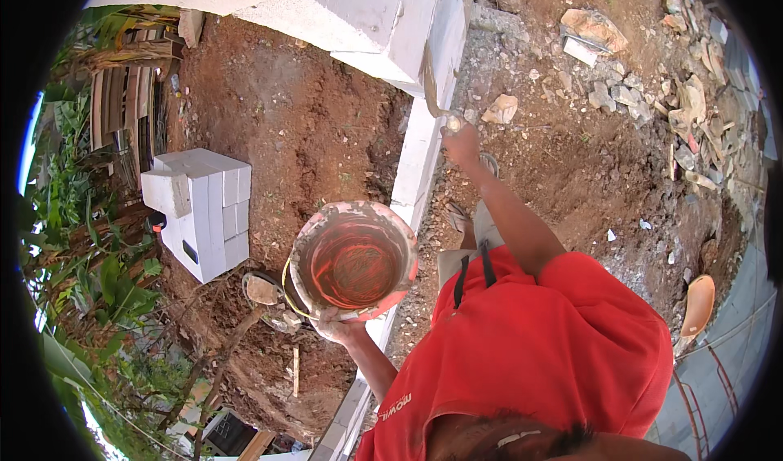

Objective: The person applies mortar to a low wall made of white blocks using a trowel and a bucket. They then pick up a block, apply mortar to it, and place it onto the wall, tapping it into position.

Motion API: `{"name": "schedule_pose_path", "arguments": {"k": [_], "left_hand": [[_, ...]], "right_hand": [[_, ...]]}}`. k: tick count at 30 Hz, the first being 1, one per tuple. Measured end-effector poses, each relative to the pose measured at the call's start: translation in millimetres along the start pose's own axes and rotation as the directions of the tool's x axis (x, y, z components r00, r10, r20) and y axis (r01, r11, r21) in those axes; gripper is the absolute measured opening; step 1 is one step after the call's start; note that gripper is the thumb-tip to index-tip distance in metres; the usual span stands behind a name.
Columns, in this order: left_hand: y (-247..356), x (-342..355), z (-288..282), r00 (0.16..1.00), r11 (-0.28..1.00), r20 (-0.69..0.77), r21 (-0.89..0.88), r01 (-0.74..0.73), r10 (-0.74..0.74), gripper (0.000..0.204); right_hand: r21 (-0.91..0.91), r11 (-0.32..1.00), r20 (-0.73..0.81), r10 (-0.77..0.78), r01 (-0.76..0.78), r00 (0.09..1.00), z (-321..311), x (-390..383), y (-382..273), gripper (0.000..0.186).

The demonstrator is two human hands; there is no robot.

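Note:
My left hand grips the near rim of a red bucket. Grey mortar crusts its rim and wall, and reddish streaks show on the inside bottom. A thin yellowish handle hangs at the bucket's left side. Farther ahead, my right hand is closed around the handle of a trowel. Its narrow blade points away from me, against or very near the end of the white block wall; actual contact cannot be made out. A low white block course runs below, between the two hands.
White blocks are stacked on the soil at left, with a dark, orange-marked tool beside them. Rubble and a torn sack lie at far right. An orange curved piece rests at right. Plants edge the left.

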State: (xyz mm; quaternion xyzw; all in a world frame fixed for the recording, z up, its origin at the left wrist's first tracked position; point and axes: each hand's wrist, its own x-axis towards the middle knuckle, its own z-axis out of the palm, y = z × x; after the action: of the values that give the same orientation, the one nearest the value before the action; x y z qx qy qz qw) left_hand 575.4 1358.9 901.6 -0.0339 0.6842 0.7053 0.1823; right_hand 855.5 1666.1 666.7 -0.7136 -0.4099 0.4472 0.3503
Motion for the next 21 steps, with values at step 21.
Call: {"name": "schedule_pose_path", "arguments": {"k": [21], "left_hand": [[-16, -9, -7, 0.991, 0.996, -0.106, 0.052, -0.071, 0.077, 0.043]], "right_hand": [[-0.081, 0.991, -0.064, -0.112, 0.107, 0.992, -14, 52, -31, 0.053]]}}
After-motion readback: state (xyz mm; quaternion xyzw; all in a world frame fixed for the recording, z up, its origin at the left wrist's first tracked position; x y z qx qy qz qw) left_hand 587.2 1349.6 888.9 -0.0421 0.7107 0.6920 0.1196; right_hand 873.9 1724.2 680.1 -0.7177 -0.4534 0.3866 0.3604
